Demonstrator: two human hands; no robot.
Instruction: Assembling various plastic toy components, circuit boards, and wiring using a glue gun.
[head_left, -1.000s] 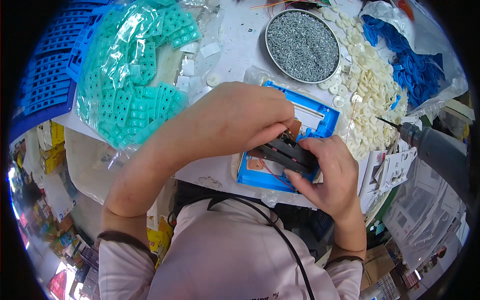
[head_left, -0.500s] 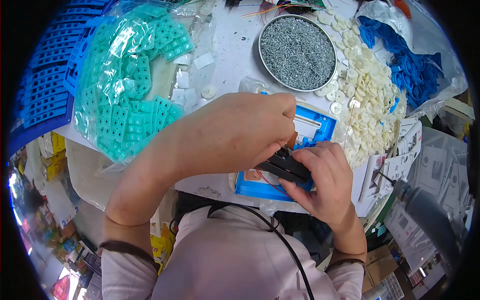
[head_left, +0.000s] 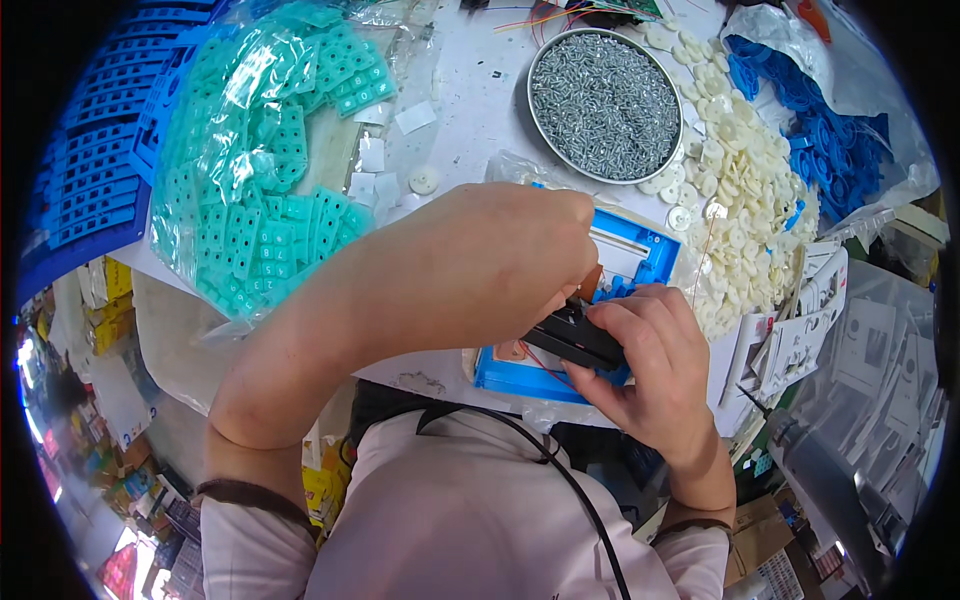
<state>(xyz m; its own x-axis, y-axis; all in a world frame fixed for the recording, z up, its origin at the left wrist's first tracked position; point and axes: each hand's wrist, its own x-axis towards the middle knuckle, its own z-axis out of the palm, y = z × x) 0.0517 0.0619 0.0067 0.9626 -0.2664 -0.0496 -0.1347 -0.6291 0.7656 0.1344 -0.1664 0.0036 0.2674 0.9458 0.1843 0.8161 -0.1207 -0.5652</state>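
Note:
A black oblong plastic part (head_left: 578, 340) is tilted over an open blue plastic casing (head_left: 515, 378) in front of me. My right hand (head_left: 655, 355) is closed on its right end, thumb below and fingers on top. My left hand (head_left: 545, 245) reaches across from the left with curled fingers against the part's upper left end; the back of the hand hides what its fingertips pinch. Beside those fingertips an orange-brown strip (head_left: 591, 284) stands out. Thin red wires (head_left: 545, 368) run from under the black part into the casing.
Beyond the casing stands a round metal dish of small screws (head_left: 605, 105). White plastic discs (head_left: 745, 190) are heaped to its right, near blue plastic parts (head_left: 835, 150). Bagged teal keypads (head_left: 270, 150) lie at left. An electric screwdriver (head_left: 830, 470) hangs at right.
The whole view has shifted slightly, with the table things a little further right. Both hands stay at the black part, and the screwdriver at the right sits lower.

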